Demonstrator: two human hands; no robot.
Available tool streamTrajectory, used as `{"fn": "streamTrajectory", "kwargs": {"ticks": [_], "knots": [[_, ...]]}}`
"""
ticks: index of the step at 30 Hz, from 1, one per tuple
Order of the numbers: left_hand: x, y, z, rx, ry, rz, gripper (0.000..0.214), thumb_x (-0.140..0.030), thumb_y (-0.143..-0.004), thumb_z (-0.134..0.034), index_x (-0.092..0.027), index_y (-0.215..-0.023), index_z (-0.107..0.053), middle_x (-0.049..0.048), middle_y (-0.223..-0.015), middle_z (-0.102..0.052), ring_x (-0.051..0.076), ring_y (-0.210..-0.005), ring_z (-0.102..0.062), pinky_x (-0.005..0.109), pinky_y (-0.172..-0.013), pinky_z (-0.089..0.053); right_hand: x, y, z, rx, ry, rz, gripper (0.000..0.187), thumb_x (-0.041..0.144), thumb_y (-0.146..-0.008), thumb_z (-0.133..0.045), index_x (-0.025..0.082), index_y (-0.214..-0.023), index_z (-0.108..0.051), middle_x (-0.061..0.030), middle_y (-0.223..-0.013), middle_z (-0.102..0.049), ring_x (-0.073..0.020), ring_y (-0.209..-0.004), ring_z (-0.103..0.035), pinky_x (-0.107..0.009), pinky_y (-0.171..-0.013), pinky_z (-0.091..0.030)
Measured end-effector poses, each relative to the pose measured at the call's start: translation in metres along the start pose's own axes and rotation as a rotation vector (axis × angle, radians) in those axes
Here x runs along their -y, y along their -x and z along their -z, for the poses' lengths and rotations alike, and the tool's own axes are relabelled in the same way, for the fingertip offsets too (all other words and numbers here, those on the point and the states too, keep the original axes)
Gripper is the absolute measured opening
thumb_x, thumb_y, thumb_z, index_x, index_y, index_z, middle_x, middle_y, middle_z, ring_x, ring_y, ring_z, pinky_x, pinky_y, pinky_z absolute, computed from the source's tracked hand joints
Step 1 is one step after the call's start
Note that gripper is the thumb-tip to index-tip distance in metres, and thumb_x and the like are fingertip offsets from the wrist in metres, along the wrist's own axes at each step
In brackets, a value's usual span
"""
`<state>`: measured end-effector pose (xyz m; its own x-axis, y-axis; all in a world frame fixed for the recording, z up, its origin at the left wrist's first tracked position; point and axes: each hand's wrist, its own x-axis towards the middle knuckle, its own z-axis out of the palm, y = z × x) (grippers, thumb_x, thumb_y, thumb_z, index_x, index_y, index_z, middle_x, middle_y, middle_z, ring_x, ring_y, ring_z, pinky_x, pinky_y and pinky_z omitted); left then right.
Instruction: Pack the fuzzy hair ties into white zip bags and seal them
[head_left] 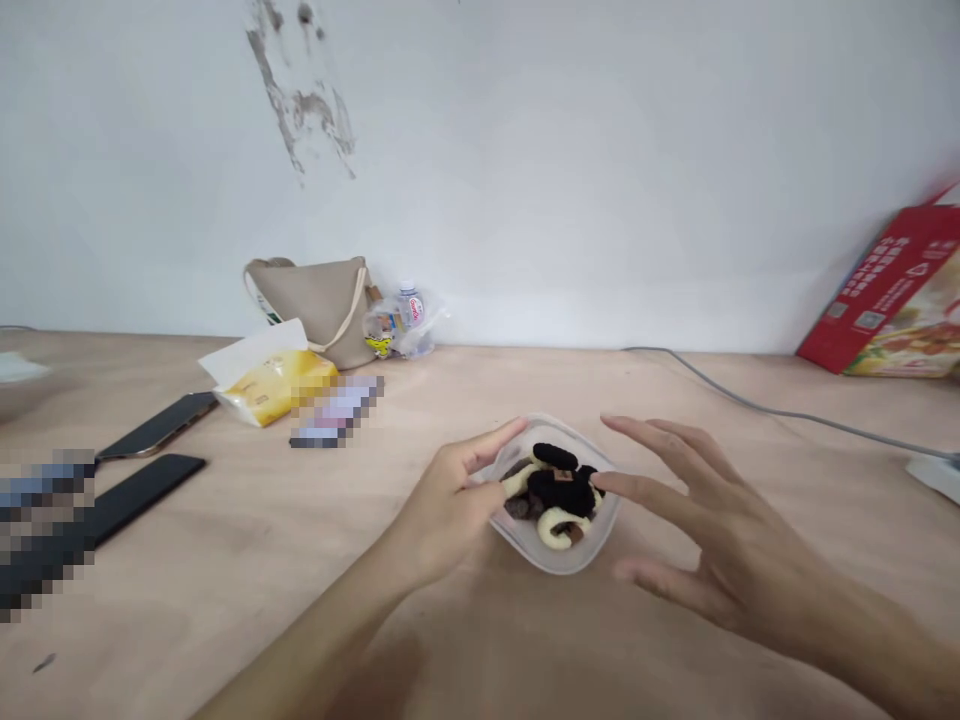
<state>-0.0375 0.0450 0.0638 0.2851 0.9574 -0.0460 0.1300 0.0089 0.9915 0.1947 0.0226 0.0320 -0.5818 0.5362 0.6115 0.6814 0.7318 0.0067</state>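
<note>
The left hand [442, 510], fingers loosely spread at the rim, and the right hand [720, 530], fingers splayed just above, pinch nothing around a clear square plastic tub [541, 552] of black and cream fabric hair ties [559, 490] near the middle of a pale wooden tabletop [225, 610].

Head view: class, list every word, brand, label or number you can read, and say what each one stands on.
No wording can be quoted with certainty.
Red carton: white lettering, too blurred to read.
Plastic water bottle: red script on the label, too small to read.
Yellow packet: small markings, too blurred to read.
Tag on the black fabric bundle: too small to read.
</note>
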Motion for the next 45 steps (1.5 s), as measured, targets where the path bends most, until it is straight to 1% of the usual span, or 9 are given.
{"fn": "streamTrajectory", "kwargs": {"ticks": [5, 8, 12, 15, 20, 27, 31, 37, 45], "knots": [[-0.02, -0.002, 0.011, 0.175, 0.003, 0.077, 0.058, -0.002, -0.061, -0.049, -0.02, -0.114, -0.065, 0.0014, -0.111, -0.069, 0.024, -0.105, -0.062, 0.033, -0.089, -0.048, -0.021, 0.012, 0.017, 0.06, -0.171, -0.088, 0.014, 0.021, -0.09, -0.049, 0.027, -0.098, -0.058, -0.0029, -0.101, -0.066, -0.0168, -0.093, -0.062, -0.03, -0.074, -0.053], [-0.027, -0.004, 0.019, 0.148, -0.011, 0.017, 0.05, -0.012, -0.069, -0.062, -0.024, -0.118, -0.062, 0.0028, -0.12, -0.065, 0.024, -0.109, -0.059, 0.031, -0.087, -0.049, -0.023, 0.016, 0.023, -0.04, -0.305, -0.305, 0.01, 0.027, -0.09, -0.051, 0.027, -0.09, -0.061, -0.0005, -0.09, -0.067, -0.0143, -0.081, -0.064, -0.022, -0.061, -0.053], [-0.018, -0.006, 0.02, 0.13, -0.019, 0.049, 0.076, -0.015, -0.056, -0.081, -0.027, -0.126, -0.053, 0.0043, -0.113, -0.068, 0.02, -0.093, -0.064, 0.03, -0.081, -0.051, -0.022, 0.023, 0.018, -0.214, -0.427, -0.663, 0.02, 0.042, -0.079, -0.063, 0.027, -0.092, -0.066, 0.0002, -0.076, -0.069, -0.0156, -0.066, -0.064, -0.024, -0.058, -0.054], [-0.005, -0.009, 0.013, 0.062, -0.125, 0.02, 0.02, -0.028, -0.067, -0.072, -0.016, -0.083, -0.072, 0.0015, -0.075, -0.069, 0.014, -0.068, -0.06, 0.024, -0.064, -0.05, -0.024, 0.027, 0.015, -0.257, -0.602, -0.83, 0.029, 0.047, -0.07, -0.07, 0.024, -0.088, -0.07, -0.0025, -0.074, -0.071, -0.0188, -0.066, -0.066, -0.027, -0.058, -0.055], [0.004, -0.012, 0.009, -0.144, -0.261, -0.133, 0.024, -0.034, -0.069, -0.068, -0.016, -0.053, -0.062, -0.0037, -0.056, -0.055, 0.01, -0.057, -0.047, 0.02, -0.053, -0.037, -0.033, 0.032, 0.016, -0.278, -0.814, -0.901, 0.024, 0.047, -0.068, -0.071, 0.023, -0.069, -0.07, -0.0026, -0.064, -0.068, -0.0181, -0.061, -0.063, -0.027, -0.056, -0.053], [0.007, -0.009, 0.006, -0.134, -0.245, -0.156, 0.021, -0.037, -0.075, -0.063, -0.018, -0.068, -0.068, -0.0013, -0.066, -0.062, 0.012, -0.059, -0.049, 0.021, -0.056, -0.04, -0.026, 0.026, 0.017, -0.236, -0.515, -0.81, 0.025, 0.046, -0.078, -0.061, 0.024, -0.088, -0.067, -0.0041, -0.087, -0.07, -0.0217, -0.081, -0.064, -0.029, -0.061, -0.052], [0.006, -0.004, 0.005, -0.101, -0.294, -0.214, 0.021, -0.035, -0.081, -0.059, -0.018, -0.073, -0.069, -0.0001, -0.07, -0.061, 0.013, -0.066, -0.05, 0.022, -0.059, -0.04, 0.011, -0.021, 0.028, -0.267, -0.113, -0.413, 0.017, 0.031, -0.087, -0.051, 0.024, -0.097, -0.063, -0.004, -0.096, -0.07, -0.0208, -0.088, -0.064, -0.031, -0.065, -0.051], [0.004, 0.001, 0.008, -0.127, -0.362, -0.375, 0.017, -0.027, -0.079, -0.061, -0.019, -0.066, -0.068, 0.002, -0.074, -0.059, 0.015, -0.071, -0.054, 0.025, -0.064, -0.041, 0.045, -0.095, 0.009, 0.29, 0.125, -0.14, 0.017, 0.01, -0.083, -0.049, 0.019, -0.085, -0.063, -0.003, -0.085, -0.068, -0.0224, -0.082, -0.063, -0.04, -0.08, -0.043], [0.004, -0.007, 0.031, -0.378, -0.396, -0.521, 0.011, -0.023, -0.076, -0.065, -0.02, -0.066, -0.068, 0.0005, -0.073, -0.058, 0.015, -0.075, -0.057, 0.025, -0.066, -0.042, -0.01, -0.039, 0.032, 0.207, 0.375, -0.152, 0.026, 0.005, -0.082, -0.036, 0.02, -0.077, -0.056, -0.0029, -0.072, -0.061, -0.0218, -0.065, -0.061, -0.042, -0.074, -0.039]]}}
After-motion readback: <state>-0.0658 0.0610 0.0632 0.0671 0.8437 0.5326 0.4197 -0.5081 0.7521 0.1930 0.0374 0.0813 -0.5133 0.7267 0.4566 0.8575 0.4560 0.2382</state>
